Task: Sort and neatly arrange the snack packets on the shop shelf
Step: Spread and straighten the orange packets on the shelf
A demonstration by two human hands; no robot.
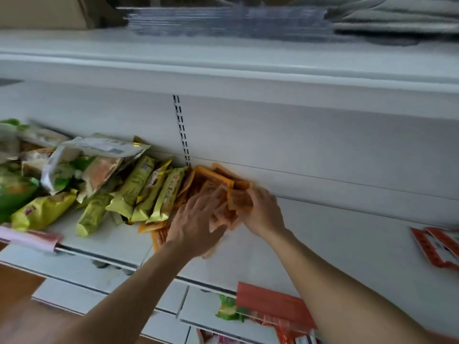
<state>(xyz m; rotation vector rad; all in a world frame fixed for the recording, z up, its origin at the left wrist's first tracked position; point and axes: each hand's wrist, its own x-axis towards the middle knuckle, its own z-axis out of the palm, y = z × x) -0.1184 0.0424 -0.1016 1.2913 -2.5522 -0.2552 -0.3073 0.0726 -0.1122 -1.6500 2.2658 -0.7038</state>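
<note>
A: Both hands are in at the middle of the white metal shelf (pixel 335 244), right on the heap of flat, glossy orange snack packets (pixel 216 178).

B: The heap sits against the back panel, just right of the dark slotted upright strip (pixel 182 130). Part of it fans out beyond the fingertips, and part lies under the palms.

A: The left hand (pixel 196 219) lies over the heap from the near side, fingers straight and spread on top of the packets. It's blurred, so the finer contact is hard to read.

B: The right hand (pixel 260 212) is at the heap's right edge, with its fingers curled round one small packet from the heap.

A: Look at the packets themselves: thin rectangles, orange with darker print and paler sealed borders, overlapping at odd angles. A few poke out toward the shelf's front edge beneath the left wrist.

B: Touching the heap on its left is a leaning row of long yellow-green pillow packets (pixel 139 194). Beyond those is a loose pile of green and silver bags (pixel 62 167).

A: Well apart on the right, red-and-white flat packets (pixel 434 247) lie at the frame's edge.
</note>
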